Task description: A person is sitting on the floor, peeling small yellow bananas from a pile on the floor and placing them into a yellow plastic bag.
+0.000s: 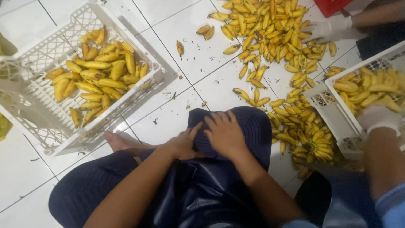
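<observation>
Head view: left hand [182, 145] and right hand [224, 134] lie flat, fingers loosely spread, holding nothing, on the dark cloth [249, 126] over the knee. Banana pile [274, 38] on floor ahead; white crate [63, 80] left. Gloved co-worker hand [378, 119] at right crate [337, 118]. Bare tiles [185, 50] between.

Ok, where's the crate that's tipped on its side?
The tipped crate is at the left of the head view on the white tiles, holding bananas, just beyond the person's bare foot.
</observation>
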